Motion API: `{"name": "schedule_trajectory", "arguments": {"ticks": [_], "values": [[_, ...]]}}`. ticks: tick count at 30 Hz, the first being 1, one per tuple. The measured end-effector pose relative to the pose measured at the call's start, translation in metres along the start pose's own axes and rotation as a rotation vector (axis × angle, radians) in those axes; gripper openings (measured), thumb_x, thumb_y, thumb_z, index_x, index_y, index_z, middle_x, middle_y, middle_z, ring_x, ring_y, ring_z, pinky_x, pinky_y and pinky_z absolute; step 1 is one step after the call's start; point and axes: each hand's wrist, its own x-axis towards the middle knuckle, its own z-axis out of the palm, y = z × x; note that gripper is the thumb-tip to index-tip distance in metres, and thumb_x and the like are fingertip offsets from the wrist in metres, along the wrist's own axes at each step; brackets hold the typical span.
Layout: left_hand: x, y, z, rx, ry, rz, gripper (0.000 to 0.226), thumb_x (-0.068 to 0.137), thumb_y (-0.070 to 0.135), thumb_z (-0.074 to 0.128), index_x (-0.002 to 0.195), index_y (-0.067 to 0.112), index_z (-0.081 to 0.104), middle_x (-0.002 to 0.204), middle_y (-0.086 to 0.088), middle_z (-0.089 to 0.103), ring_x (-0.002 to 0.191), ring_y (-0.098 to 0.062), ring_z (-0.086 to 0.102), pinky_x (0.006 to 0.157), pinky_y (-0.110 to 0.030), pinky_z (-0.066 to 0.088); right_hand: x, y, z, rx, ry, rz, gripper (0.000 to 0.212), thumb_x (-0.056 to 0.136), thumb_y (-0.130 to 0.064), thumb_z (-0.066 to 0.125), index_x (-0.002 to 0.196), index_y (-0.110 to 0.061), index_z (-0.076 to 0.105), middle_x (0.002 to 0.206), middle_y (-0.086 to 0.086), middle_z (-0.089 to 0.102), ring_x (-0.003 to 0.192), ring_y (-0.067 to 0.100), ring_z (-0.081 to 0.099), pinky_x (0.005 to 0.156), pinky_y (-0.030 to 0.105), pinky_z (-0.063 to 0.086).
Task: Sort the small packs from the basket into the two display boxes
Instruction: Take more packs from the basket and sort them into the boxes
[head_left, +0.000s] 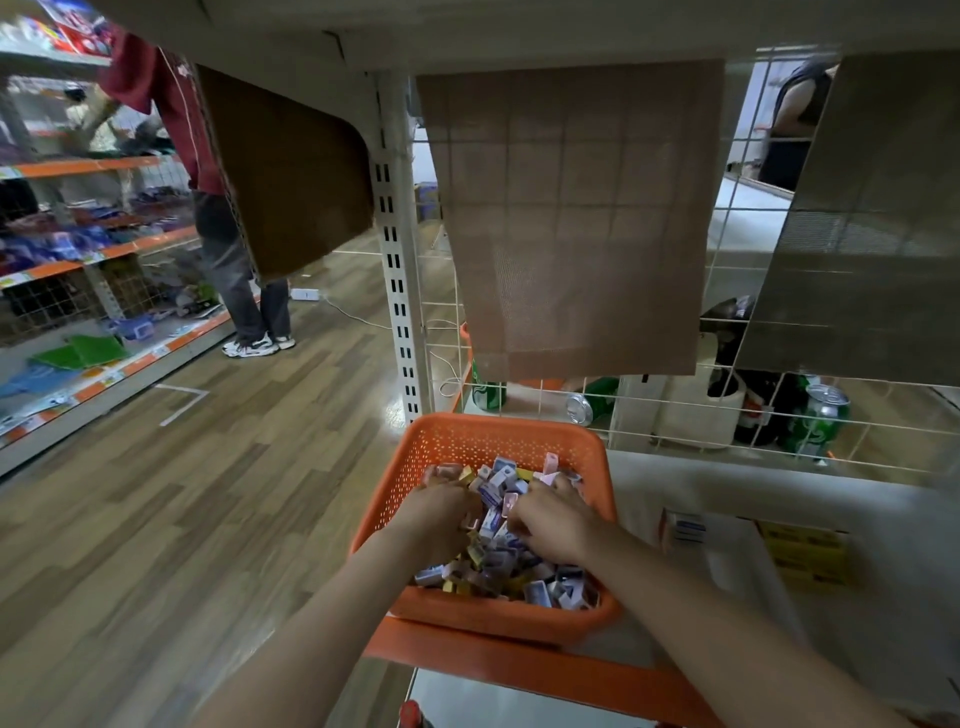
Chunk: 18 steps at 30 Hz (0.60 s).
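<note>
The small packs (501, 475), purple, white, pink and yellow, lie in a heap in the orange basket (498, 431). Both hands are down in the heap. The left hand (441, 512) is on the left side and the right hand (556, 525) is beside it, with packs between them. The fingers bend down into the packs, so I cannot tell if either hand is holding one. Both arms reach forward. The basket sits on a white shelf (649, 493). Just right of it lie blurry boxes, one yellow (805, 561). Green cans (815, 423) stand behind a wire grid (675, 410).
</note>
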Motion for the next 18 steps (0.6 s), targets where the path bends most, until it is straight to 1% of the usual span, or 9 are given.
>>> {"name": "schedule_trajectory", "arguments": {"ticks": [2, 4, 6, 9, 11, 13, 16, 17, 18], "values": [[0.0, 0.002, 0.0, 0.002, -0.019, 0.004, 0.029, 0.091, 0.019, 0.058, 0.12, 0.02, 0.058, 0.133, -0.003, 0.052, 0.125, -0.025, 0.044, 0.097, -0.032, 0.04, -0.001, 0.0, -0.003, -0.033, -0.019, 0.001, 0.031, 0.093, -0.002, 0.048, 0.119, -0.012, 0.063, 0.126, 0.012, 0.054, 0.127, 0.03, 0.036, 0.112, 0.045, 0.015], [0.001, 0.003, 0.001, 0.024, -0.032, 0.003, 0.031, 0.091, 0.019, 0.057, 0.122, 0.021, 0.056, 0.128, -0.002, 0.054, 0.121, -0.023, 0.047, 0.093, -0.029, 0.04, -0.001, 0.0, -0.004, -0.066, -0.024, -0.006, 0.03, 0.093, -0.003, 0.049, 0.119, -0.011, 0.062, 0.127, 0.012, 0.053, 0.126, 0.03, 0.035, 0.113, 0.046, 0.014], [0.0, 0.003, 0.002, 0.019, -0.055, 0.003, 0.033, 0.09, 0.015, 0.057, 0.123, 0.021, 0.056, 0.124, 0.0, 0.056, 0.116, -0.022, 0.051, 0.087, -0.028, 0.041, 0.001, 0.0, -0.002, -0.054, -0.025, -0.014, 0.028, 0.092, -0.003, 0.048, 0.116, -0.01, 0.062, 0.123, 0.011, 0.054, 0.123, 0.029, 0.037, 0.111, 0.046, 0.016], [0.004, 0.002, 0.003, -0.018, -0.1, 0.021, 0.044, 0.085, 0.006, 0.062, 0.125, 0.024, 0.056, 0.127, 0.001, 0.055, 0.115, -0.02, 0.051, 0.087, -0.029, 0.045, 0.004, 0.002, 0.002, -0.022, -0.034, -0.06, 0.029, 0.09, -0.004, 0.049, 0.116, -0.011, 0.06, 0.121, 0.01, 0.053, 0.119, 0.028, 0.04, 0.107, 0.047, 0.023], [0.009, 0.003, 0.003, 0.005, -0.112, 0.04, 0.046, 0.083, 0.002, 0.063, 0.123, 0.025, 0.058, 0.128, 0.002, 0.055, 0.115, -0.02, 0.052, 0.086, -0.029, 0.046, 0.006, 0.004, 0.003, 0.07, -0.001, -0.07, 0.027, 0.09, -0.006, 0.051, 0.116, -0.011, 0.059, 0.119, 0.009, 0.052, 0.114, 0.028, 0.045, 0.1, 0.044, 0.033], [0.013, 0.005, 0.005, 0.031, -0.112, 0.052, 0.045, 0.083, -0.001, 0.061, 0.12, 0.024, 0.06, 0.129, 0.001, 0.055, 0.116, -0.02, 0.052, 0.086, -0.03, 0.046, 0.006, 0.007, 0.002, 0.214, 0.044, -0.063, 0.021, 0.092, -0.007, 0.051, 0.111, -0.011, 0.059, 0.113, 0.008, 0.051, 0.104, 0.027, 0.053, 0.087, 0.038, 0.044], [0.018, 0.009, 0.005, 0.058, -0.106, 0.054, 0.041, 0.084, -0.004, 0.059, 0.117, 0.02, 0.061, 0.129, -0.001, 0.055, 0.117, -0.021, 0.052, 0.09, -0.031, 0.045, 0.003, 0.016, -0.002, 0.427, 0.06, -0.041, 0.015, 0.091, -0.003, 0.049, 0.095, -0.016, 0.054, 0.097, 0.009, 0.056, 0.087, 0.028, 0.057, 0.074, 0.041, 0.047], [0.019, 0.01, 0.006, 0.055, -0.101, 0.056, 0.04, 0.083, -0.004, 0.059, 0.115, 0.02, 0.061, 0.129, -0.002, 0.055, 0.118, -0.022, 0.052, 0.091, -0.032, 0.045, 0.001, 0.019, -0.004, 0.491, 0.061, -0.03, 0.016, 0.091, -0.003, 0.047, 0.095, -0.017, 0.053, 0.091, 0.01, 0.057, 0.081, 0.028, 0.058, 0.07, 0.041, 0.047], [0.021, 0.01, 0.007, 0.052, -0.094, 0.06, 0.039, 0.083, -0.004, 0.059, 0.114, 0.02, 0.061, 0.128, -0.002, 0.055, 0.117, -0.022, 0.052, 0.091, -0.032, 0.045, -0.002, 0.022, -0.006, 0.555, 0.066, -0.026, 0.02, 0.092, -0.002, 0.046, 0.102, -0.017, 0.054, 0.088, 0.01, 0.057, 0.074, 0.026, 0.058, 0.065, 0.04, 0.046]]}}
